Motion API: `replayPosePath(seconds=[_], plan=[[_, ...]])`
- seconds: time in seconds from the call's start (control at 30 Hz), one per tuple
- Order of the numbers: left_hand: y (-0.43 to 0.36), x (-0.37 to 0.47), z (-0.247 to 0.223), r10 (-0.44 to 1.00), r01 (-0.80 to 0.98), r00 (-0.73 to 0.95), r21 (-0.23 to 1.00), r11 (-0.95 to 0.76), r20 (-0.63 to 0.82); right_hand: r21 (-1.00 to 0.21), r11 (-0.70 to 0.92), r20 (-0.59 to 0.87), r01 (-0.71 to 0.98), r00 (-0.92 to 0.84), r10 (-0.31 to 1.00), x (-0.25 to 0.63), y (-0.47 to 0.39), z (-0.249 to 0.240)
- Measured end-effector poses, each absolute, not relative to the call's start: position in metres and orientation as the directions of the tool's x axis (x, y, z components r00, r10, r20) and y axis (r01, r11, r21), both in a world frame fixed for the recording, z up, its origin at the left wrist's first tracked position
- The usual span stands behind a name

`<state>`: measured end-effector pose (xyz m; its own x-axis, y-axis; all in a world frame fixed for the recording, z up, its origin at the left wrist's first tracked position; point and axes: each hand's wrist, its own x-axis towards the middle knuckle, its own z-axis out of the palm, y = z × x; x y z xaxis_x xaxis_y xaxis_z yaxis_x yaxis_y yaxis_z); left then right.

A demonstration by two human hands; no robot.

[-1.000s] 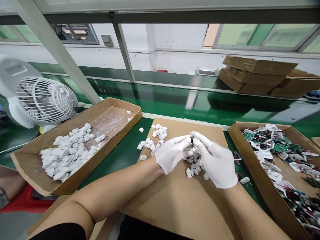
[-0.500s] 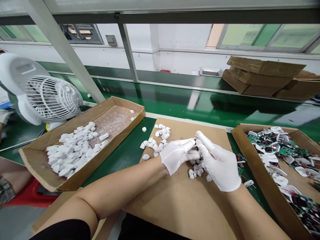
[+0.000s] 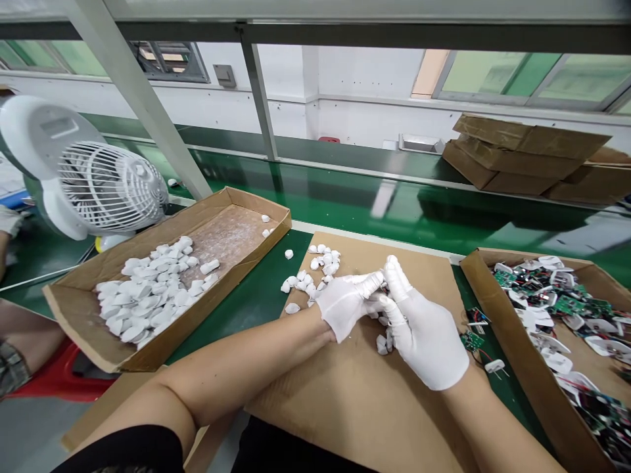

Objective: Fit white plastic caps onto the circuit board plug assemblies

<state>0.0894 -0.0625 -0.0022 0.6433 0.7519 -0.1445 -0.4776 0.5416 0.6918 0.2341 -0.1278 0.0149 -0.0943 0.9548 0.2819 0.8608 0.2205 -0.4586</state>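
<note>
Both hands wear white gloves and meet over a sheet of cardboard. My left hand has its fingertips pinched close against my right hand. The fingers of my right hand are pressed together and bent in toward the left ones. Whatever sits between the fingertips is hidden. Small white pieces, rounded and lumpy, lie under and beside the fingers. More white pieces are scattered left of my left hand on the cardboard's edge.
On the left, a cardboard tray holds many white pieces beside a white fan. To the right, another tray holds circuit boards with wires and white casings. A loose circuit board lies between. Another person's gloved hand shows far left.
My right hand has turned a little more upright, its fingers drawn in against the left hand's. The whole view has shifted slightly. At far left, another person's gloved hand has come into sight.
</note>
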Motion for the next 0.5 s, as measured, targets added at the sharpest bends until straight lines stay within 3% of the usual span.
replayPosePath(seconds=[0.1, 0.23, 0.4, 0.5], plan=[[-0.059, 0.089, -0.002, 0.757, -0.455, 0.648, 0.756, 0.471, -0.082, -0.594, 0.195, 0.218, 0.780, -0.077, 0.973, 0.232, -0.128, 0.016], [-0.052, 0.084, 0.005, 0.670, -0.369, 0.736, 0.773, 0.515, -0.095, -0.878, 0.023, -0.016, 0.479, -0.079, 0.997, 0.237, -0.126, 0.027], [-0.051, 0.082, 0.007, 0.617, -0.376, 0.774, 0.680, 0.629, -0.142, -0.919, -0.248, -0.232, 0.307, 0.089, 0.969, 0.244, -0.121, 0.048], [-0.055, 0.085, 0.008, 0.597, -0.324, 0.782, 0.703, 0.632, -0.176, -0.911, -0.327, -0.291, 0.251, 0.170, 0.942, 0.244, -0.120, 0.051]])
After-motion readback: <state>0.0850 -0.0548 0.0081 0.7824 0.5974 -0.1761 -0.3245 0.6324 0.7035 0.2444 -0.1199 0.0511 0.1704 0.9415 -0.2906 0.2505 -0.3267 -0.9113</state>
